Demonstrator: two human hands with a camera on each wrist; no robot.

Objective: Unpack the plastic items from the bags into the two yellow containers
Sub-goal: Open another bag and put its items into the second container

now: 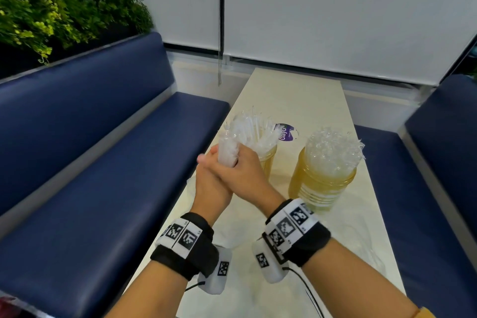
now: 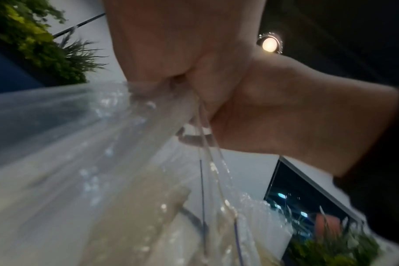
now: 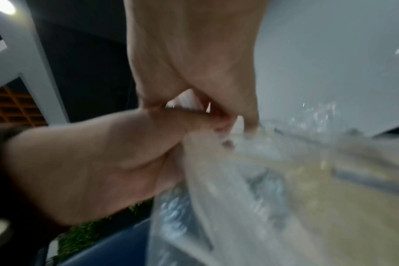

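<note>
Both hands clasp one bundle of clear plastic-wrapped items [image 1: 228,152] just above the table's left edge. My left hand [image 1: 209,162] grips it from the left and my right hand [image 1: 245,162] wraps it from the right, fingers overlapping. The bundle's upper end fans out over the left yellow container [image 1: 267,162], which holds more wrapped items. The right yellow container [image 1: 320,186] stands full of clear wrapped items. In the left wrist view the bundle [image 2: 80,144] runs down from my left hand [image 2: 171,54]. In the right wrist view my right hand [image 3: 194,63] pinches the bundle [image 3: 239,180].
The narrow cream table [image 1: 296,95] runs away from me between two blue benches [image 1: 129,162] [image 1: 426,188]. Crumpled clear bags [image 1: 361,248] lie on the near table. A purple-labelled wrapper [image 1: 285,133] sits behind the containers. Plants [image 1: 51,8] stand at the far left.
</note>
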